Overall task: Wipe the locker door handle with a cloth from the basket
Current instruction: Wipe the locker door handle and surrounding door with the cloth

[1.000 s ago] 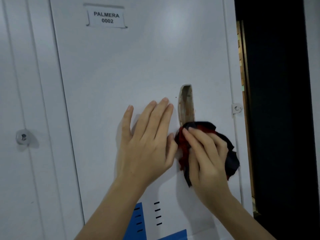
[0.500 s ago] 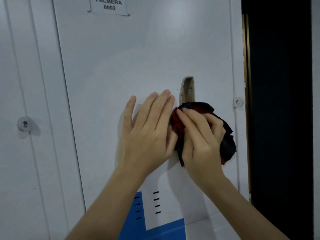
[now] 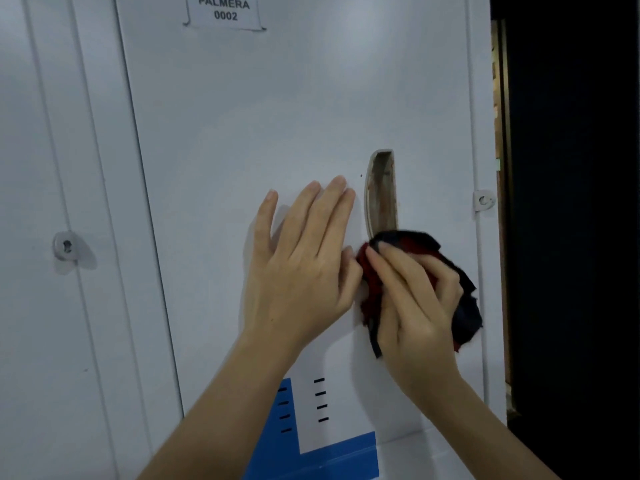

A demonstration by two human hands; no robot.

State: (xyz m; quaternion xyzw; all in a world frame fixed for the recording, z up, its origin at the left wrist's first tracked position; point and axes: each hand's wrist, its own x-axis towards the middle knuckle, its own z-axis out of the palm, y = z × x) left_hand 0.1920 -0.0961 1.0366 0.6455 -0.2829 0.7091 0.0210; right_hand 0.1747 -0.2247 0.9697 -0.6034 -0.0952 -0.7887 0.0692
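Right hand [image 3: 415,299] grasps the bunched red-and-dark cloth [image 3: 465,306] and presses it against the lower end of the handle [image 3: 381,195] on the door [image 3: 277,116]. Half a second ago the cloth sat higher and covered more of the handle. It is now back down, with the upper recess exposed, much as it lay a second ago.

Judgement: one up-and-down stroke is complete and wiping is under way.

Left hand [image 3: 304,265] stays flat on the door just left of the handle, fingers straight, grasping nothing. Its thumb side is at or nearly at the cloth, and it appears to steady the door.

The exposed recess shows brownish marks, so the upper part likely needs further passes. The door's right edge adjoins a dark gap. Whether it is latched cannot be told.
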